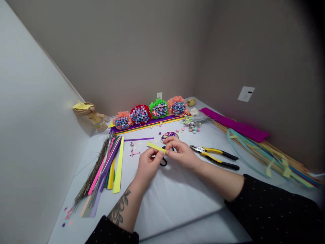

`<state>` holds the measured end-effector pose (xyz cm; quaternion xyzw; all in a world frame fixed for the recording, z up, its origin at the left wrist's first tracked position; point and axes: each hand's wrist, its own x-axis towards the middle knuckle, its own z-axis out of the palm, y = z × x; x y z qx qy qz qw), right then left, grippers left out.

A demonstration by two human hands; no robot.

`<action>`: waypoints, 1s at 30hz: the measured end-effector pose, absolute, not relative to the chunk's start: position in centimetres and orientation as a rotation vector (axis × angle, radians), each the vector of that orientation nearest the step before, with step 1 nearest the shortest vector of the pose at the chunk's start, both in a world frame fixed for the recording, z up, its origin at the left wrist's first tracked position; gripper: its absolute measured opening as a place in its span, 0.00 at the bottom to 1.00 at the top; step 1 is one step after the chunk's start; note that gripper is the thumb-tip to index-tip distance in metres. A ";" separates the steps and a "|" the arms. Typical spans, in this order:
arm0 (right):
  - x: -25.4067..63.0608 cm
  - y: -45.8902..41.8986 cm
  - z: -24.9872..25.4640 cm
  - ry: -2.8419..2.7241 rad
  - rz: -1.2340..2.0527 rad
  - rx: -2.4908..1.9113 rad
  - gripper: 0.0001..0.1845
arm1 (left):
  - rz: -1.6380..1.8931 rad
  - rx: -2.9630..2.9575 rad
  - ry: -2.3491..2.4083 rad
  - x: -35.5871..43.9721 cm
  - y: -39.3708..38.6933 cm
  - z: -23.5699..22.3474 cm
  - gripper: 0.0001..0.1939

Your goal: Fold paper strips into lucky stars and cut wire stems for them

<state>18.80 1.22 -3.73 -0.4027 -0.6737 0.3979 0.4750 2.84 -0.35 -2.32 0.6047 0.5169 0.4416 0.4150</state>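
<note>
A short yellow paper strip (155, 146) is pinched between my two hands above the white table. Thumb and fingers of my left hand (148, 164) are closed on it from below left. From the right, my right hand (179, 153) grips the strip's near end with its fingertips. Black-handled scissors (164, 162) lie beneath my hands, partly covered by them. Just beyond my right hand sits a small round dish (169, 135) of tiny folded paper stars. To the right lie pliers (215, 156) with yellow and black handles.
Coloured paper strips (118, 169) and thin wire stems (98, 166) lie at left. Paper-star flowers (140, 114) line the back wall. Loose stars (194, 123) lie behind the pliers. Sticks and a magenta sheet (236, 125) lie at right. A jar-like container (98, 120) stands back left.
</note>
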 end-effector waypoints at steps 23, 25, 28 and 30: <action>18.9 0.7 -3.8 -1.833 0.211 -0.916 0.04 | 1.126 1.039 1.208 3.4 -0.3 -3.0 0.16; 18.9 0.7 -3.9 -1.835 0.210 -0.920 0.04 | 1.135 1.089 1.228 3.3 -0.2 -3.2 0.16; 18.9 0.7 -3.8 -1.824 0.249 -0.933 0.03 | 1.151 1.227 1.299 3.1 -0.2 -3.3 0.16; 18.8 0.7 -3.8 -1.796 0.357 -0.949 0.02 | 1.177 1.336 1.356 3.0 -0.3 -3.2 0.15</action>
